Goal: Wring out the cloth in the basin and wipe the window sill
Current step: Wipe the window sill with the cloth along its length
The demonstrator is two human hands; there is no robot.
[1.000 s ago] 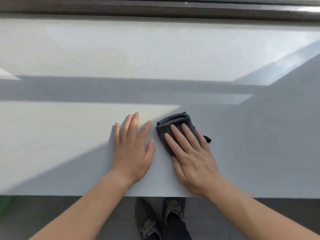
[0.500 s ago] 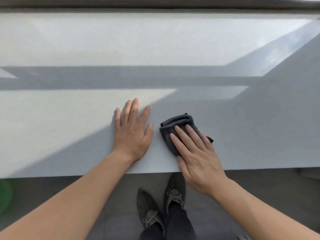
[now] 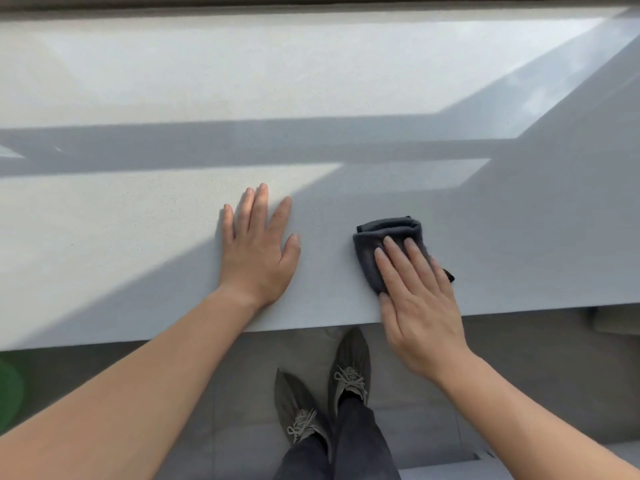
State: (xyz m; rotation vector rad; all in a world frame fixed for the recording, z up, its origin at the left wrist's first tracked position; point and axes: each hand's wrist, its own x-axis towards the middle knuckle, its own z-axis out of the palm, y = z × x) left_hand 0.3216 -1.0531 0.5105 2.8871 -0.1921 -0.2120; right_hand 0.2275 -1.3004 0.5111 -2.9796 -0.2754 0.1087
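Observation:
A folded dark grey cloth (image 3: 388, 237) lies on the wide pale grey window sill (image 3: 346, 81), close to its front edge. My right hand (image 3: 419, 296) rests flat on the cloth's near half, fingers together and pressing it down, with the wrist past the sill's edge. My left hand (image 3: 258, 249) lies palm down on the bare sill, fingers spread, about a hand's width left of the cloth and holding nothing. No basin is clearly in view.
A dark window frame (image 3: 311, 1) runs along the far edge of the sill. Below the front edge are the grey floor (image 3: 536, 375) and my two dark shoes (image 3: 325, 386). A blurred green object (image 3: 8, 389) sits at the lower left.
My right hand has slid the cloth to the right along the sill, widening the gap to my left hand. The left hand stays flat in place; the view has tilted down.

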